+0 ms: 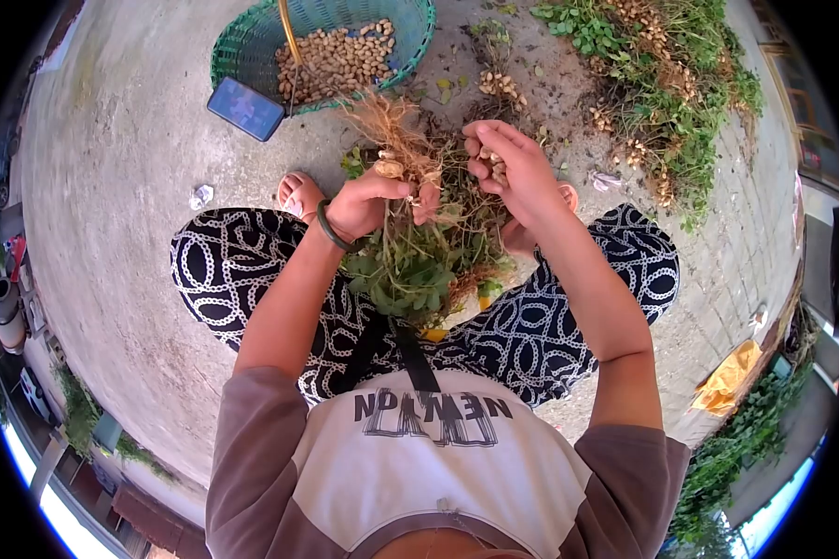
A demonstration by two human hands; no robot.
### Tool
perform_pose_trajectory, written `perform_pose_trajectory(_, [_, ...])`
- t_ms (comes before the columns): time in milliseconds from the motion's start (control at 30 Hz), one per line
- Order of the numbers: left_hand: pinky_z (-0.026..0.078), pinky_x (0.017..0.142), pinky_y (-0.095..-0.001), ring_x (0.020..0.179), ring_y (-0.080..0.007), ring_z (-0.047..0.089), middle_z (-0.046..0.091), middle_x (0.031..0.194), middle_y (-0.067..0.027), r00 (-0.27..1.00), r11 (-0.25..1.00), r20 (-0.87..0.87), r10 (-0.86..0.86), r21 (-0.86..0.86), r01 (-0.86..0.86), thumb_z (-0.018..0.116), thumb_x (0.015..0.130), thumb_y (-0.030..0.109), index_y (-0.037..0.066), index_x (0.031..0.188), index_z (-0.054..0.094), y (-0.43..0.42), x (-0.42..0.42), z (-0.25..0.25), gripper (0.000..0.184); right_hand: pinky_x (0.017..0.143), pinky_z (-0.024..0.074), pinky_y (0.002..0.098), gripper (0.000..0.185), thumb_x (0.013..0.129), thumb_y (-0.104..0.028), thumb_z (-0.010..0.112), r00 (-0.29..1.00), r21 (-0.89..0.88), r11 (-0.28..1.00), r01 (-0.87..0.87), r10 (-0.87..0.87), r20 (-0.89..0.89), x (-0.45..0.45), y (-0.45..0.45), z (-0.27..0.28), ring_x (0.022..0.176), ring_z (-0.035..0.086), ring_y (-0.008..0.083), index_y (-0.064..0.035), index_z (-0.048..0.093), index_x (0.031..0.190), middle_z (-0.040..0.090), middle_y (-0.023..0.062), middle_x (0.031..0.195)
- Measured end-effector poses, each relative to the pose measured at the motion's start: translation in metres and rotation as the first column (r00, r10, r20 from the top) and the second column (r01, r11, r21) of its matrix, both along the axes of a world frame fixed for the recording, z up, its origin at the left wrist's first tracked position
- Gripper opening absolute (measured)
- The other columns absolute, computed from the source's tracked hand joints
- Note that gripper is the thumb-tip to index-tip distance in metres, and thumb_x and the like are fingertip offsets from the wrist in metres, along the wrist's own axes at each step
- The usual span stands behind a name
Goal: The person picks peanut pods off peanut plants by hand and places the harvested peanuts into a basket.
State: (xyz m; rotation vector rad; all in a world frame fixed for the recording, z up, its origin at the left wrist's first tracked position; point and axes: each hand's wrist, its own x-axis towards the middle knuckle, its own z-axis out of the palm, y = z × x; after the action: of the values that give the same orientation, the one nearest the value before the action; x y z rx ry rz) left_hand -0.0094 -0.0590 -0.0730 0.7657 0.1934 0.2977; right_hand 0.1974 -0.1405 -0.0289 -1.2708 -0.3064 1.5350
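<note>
My left hand (368, 200), with a dark bangle at its wrist, is closed around the root end of a peanut plant (410, 256). Brown roots (387, 126) stick up beyond the fingers, and a few pods show beside the thumb. The green leaves hang down between my knees. To the right, apart from the roots, my right hand (517, 172) is curled around several loose peanuts (496, 168), partly hidden by the fingers. More leafy stems lie beneath both hands.
A green woven basket (238, 65) holding picked peanuts (336, 61) stands ahead, a phone (245, 109) at its near rim. A heap of peanut plants (676, 102) lies at the upper right. Crumpled paper (201, 197) is on the concrete to the left, a yellow bag (727, 377) at right.
</note>
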Motion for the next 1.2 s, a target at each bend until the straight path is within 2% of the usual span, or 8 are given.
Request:
perform_pose_trajectory(167, [0.046, 0.067, -0.0310, 0.069, -0.0180, 0.059, 0.063, 0.079, -0.0098, 0.992, 0.994, 0.066, -0.106, 0.033, 0.104, 0.063, 0.079, 0.024, -0.002, 0.088, 0.063, 0.003, -0.004, -0.004, 0.027, 0.065, 0.0493, 0.0266, 0.022, 0.096, -0.017, 0.055, 1.000, -0.145, 0.989, 0.001, -0.004, -0.020, 0.019, 0.001, -0.033, 0.084, 0.062, 0.0167, -0.0018, 0.057, 0.112, 0.060, 0.0058, 0.097])
perform_pose_trajectory(300, [0.045, 0.070, -0.0281, 0.072, -0.0130, 0.058, 0.061, 0.077, -0.0023, 0.931, 0.947, -0.330, -0.155, 0.219, 0.235, 0.060, 0.090, 0.034, 0.000, 0.091, 0.059, -0.019, 0.008, -0.018, 0.034, 0.075, 0.0540, 0.0314, 0.031, 0.096, -0.013, 0.053, 0.994, -0.172, 0.980, -0.098, 0.105, 0.037, 0.029, 0.028, -0.046, 0.097, 0.063, 0.0226, 0.0030, 0.050, 0.122, 0.058, 0.0125, 0.105])
perform_pose_trajectory(433, [0.040, 0.098, -0.0450, 0.124, -0.0300, 0.047, 0.051, 0.131, -0.0181, 0.644, 0.215, -0.756, 0.113, 0.652, 0.727, 0.056, 0.081, 0.068, 0.001, 0.129, 0.050, -0.082, 0.001, -0.055, 0.083, 0.088, 0.0540, 0.0341, 0.045, 0.097, -0.011, 0.051, 0.957, 0.032, 0.985, -0.168, 0.155, 0.243, 0.011, 0.109, 0.000, 0.108, 0.061, 0.0277, 0.0056, 0.039, 0.137, 0.054, 0.0196, 0.121])
perform_pose_trajectory(600, [0.029, 0.105, -0.0529, 0.143, -0.0299, 0.021, 0.039, 0.146, -0.0191, 0.319, -0.307, -0.929, -0.186, 0.364, 0.880, 0.053, 0.076, 0.075, 0.004, 0.142, 0.039, -0.075, 0.007, -0.046, 0.098, 0.098, 0.0466, 0.0410, 0.052, 0.096, -0.020, 0.055, 0.768, 0.192, 0.936, -0.294, 0.112, 0.631, 0.019, 0.153, 0.066, 0.125, 0.044, 0.0320, -0.0034, 0.035, 0.141, 0.035, 0.0197, 0.143])
perform_pose_trajectory(733, [0.045, 0.090, -0.0453, 0.116, -0.0332, 0.052, 0.059, 0.118, -0.0174, 0.499, -0.161, -0.818, -0.286, 0.554, 0.817, 0.061, 0.071, 0.072, 0.007, 0.123, 0.058, -0.078, 0.002, -0.051, 0.083, 0.087, 0.0505, 0.0381, 0.038, 0.089, -0.033, 0.063, 0.392, -0.004, 0.991, -0.133, 0.056, 0.918, 0.089, 0.132, -0.055, 0.102, 0.065, 0.0298, -0.0061, 0.066, 0.116, 0.067, 0.0170, 0.111])
perform_pose_trajectory(833, [0.048, 0.083, -0.0428, 0.102, -0.0330, 0.058, 0.061, 0.102, -0.0153, 0.643, -0.035, -0.719, -0.263, 0.673, 0.739, 0.065, 0.072, 0.065, 0.007, 0.113, 0.062, -0.084, -0.001, -0.054, 0.072, 0.082, 0.0505, 0.0396, 0.056, 0.082, -0.048, 0.066, 0.330, -0.718, 0.696, -0.016, 0.682, 0.653, 0.132, 0.072, -0.170, 0.091, 0.067, 0.0319, 0.0046, 0.066, 0.101, 0.068, 0.0206, 0.097])
perform_pose_trajectory(1067, [0.046, 0.086, -0.0430, 0.100, -0.0332, 0.057, 0.060, 0.097, -0.0152, 0.786, 0.100, -0.571, 0.236, 0.819, 0.565, 0.066, 0.082, 0.043, 0.003, 0.109, 0.059, -0.051, 0.011, -0.043, 0.049, 0.062, 0.0485, 0.0391, 0.047, 0.081, -0.041, 0.070, 0.625, -0.495, 0.839, 0.227, 0.265, 0.734, 0.099, -0.049, -0.334, 0.068, 0.063, 0.0237, 0.0060, 0.065, 0.086, 0.064, 0.0168, 0.071])
perform_pose_trajectory(1200, [0.047, 0.088, -0.0454, 0.103, -0.0365, 0.059, 0.062, 0.107, -0.0195, 0.712, 0.222, -0.503, 0.489, 0.862, 0.456, 0.065, 0.084, 0.046, 0.003, 0.117, 0.058, -0.031, 0.017, -0.035, 0.054, 0.066, 0.0448, 0.0452, 0.048, 0.081, -0.037, 0.069, 0.500, -0.489, 0.858, -0.160, 0.497, 0.709, 0.083, -0.039, -0.223, 0.065, 0.059, 0.0314, 0.0086, 0.057, 0.074, 0.060, 0.0206, 0.069])
